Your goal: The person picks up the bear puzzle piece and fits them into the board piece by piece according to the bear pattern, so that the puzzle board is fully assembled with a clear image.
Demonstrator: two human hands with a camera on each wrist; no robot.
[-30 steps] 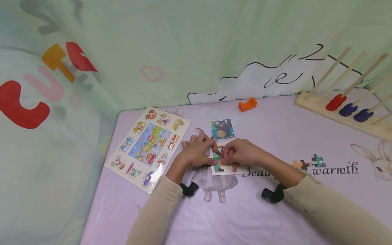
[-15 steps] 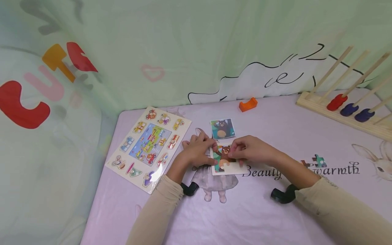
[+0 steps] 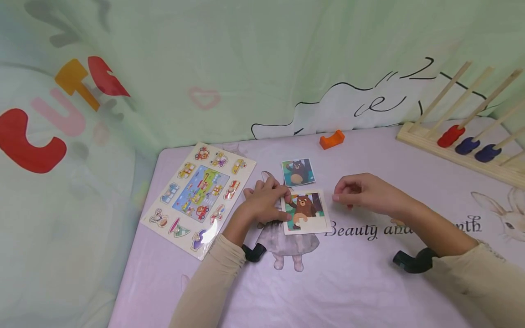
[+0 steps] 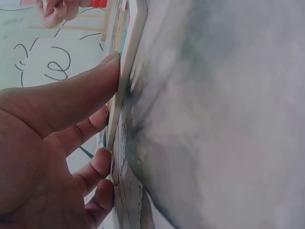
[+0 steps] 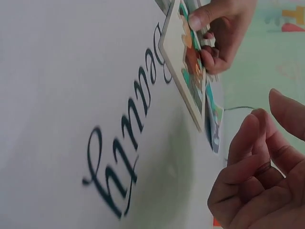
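A wooden jigsaw tray with a brown bear picture lies on the table; a pale bare patch shows at its lower right. My left hand holds the tray's left side, thumb and index finger at the frame. The left wrist view shows that thumb against the tray's edge. To the right of the tray, my right hand hovers with loosely curled fingers and nothing visible between them. A bear picture card lies just beyond the tray. Most loose jigsaw pieces are hidden behind my right forearm.
On the left lies a knob puzzle board with vehicle pieces. An orange block with a curved notch sits near the back. At the back right stands a wooden bead rack with upright pegs and red and blue beads.
My right hand has left the bear tray and moved right, uncovering the fitted pieces at its upper right. The left hand has stayed at the tray's left side.
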